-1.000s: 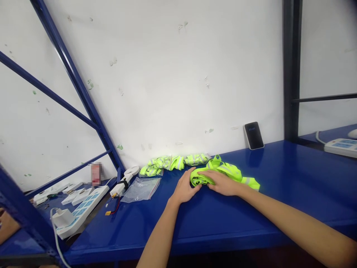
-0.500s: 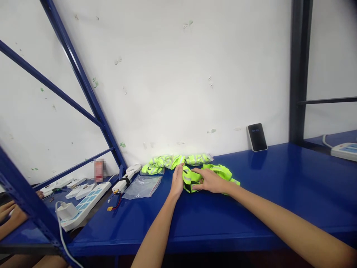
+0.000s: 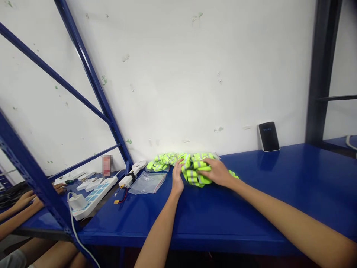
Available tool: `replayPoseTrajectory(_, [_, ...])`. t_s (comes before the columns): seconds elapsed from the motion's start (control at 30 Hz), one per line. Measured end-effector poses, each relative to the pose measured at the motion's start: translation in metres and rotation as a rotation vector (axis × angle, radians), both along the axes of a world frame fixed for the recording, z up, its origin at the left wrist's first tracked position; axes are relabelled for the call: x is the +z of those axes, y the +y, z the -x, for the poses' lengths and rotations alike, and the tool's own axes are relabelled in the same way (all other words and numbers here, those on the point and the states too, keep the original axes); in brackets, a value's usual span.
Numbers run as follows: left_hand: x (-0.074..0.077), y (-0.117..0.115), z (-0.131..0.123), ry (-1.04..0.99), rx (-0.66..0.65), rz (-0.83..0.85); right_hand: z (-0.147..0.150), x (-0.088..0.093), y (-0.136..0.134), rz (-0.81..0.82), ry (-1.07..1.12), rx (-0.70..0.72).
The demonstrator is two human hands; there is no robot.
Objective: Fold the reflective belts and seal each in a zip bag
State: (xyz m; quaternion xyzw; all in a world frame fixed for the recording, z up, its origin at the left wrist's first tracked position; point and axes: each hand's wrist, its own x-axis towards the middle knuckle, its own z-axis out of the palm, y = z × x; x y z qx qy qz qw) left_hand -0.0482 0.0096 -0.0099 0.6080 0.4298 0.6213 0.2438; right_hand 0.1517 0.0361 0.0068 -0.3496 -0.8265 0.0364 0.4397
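Note:
Between my hands is a bunched neon-yellow garment with silver reflective strips, likely a safety vest, resting on the blue table. My left hand presses against its left side, with the fingers closed on the fabric. From the right, my right hand grips a fold of it, the fingers curled over the cloth. Part of the garment sticks out beyond my right wrist. Behind it, against the wall, lie bagged yellow reflective bundles. An unfilled clear zip bag lies flat to the left of my left hand.
A white handheld fan and a red-black wire with a yellow connector lie left of the bag. Further left are a power strip, a blue frame post and another person's hands. A clock-like device leans on the wall.
The vest has been gathered into a more compact bundle, with more striped fabric facing me. My right hand has shifted its grip over the top. The camera view has turned slightly left.

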Motion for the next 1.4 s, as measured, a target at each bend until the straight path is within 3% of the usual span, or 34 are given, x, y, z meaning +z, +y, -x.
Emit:
replayPoseTrajectory(0.07, [0.000,-0.004,-0.001,0.136,0.002,-0.081,-0.005,-0.003,0.003,0.123,0.171,-0.090])
replayPoseTrajectory(0.17, [-0.002,-0.007,-0.005,0.211,0.002,-0.087,-0.006,-0.002,0.003,0.169,0.252,-0.038])
replayPoseTrajectory(0.3, [-0.003,-0.006,-0.004,0.146,-0.021,-0.057,-0.001,-0.005,0.001,0.014,0.209,0.019])
replayPoseTrajectory(0.43, [0.000,-0.007,-0.002,0.101,-0.028,-0.108,0.003,-0.009,-0.001,-0.056,0.142,-0.027])
replayPoseTrajectory(0.6, [0.003,-0.009,-0.009,0.288,-0.014,-0.096,0.003,-0.008,-0.007,-0.097,0.001,-0.060])
replayPoseTrajectory(0.83, [0.003,0.007,0.007,0.178,0.282,-0.293,-0.016,0.003,0.006,-0.097,-0.038,-0.094])
replayPoseTrajectory(0.97, [0.007,0.011,0.026,0.059,0.520,-0.339,-0.042,0.008,0.020,-0.005,0.085,-0.297])
replayPoseTrajectory(1.07, [0.007,0.011,0.030,-0.014,0.613,-0.314,-0.053,0.008,0.026,0.042,0.137,-0.405])
replayPoseTrajectory(1.13, [0.008,0.011,0.029,-0.106,0.636,-0.294,-0.053,0.006,0.026,0.067,0.071,-0.314])
replayPoseTrajectory(1.3, [0.011,0.010,0.025,-0.225,0.578,-0.332,-0.045,0.010,0.011,0.316,-0.311,0.139])
replayPoseTrajectory(1.4, [0.013,0.005,0.021,-0.183,0.549,-0.329,-0.040,0.022,-0.002,0.407,-0.204,0.323])
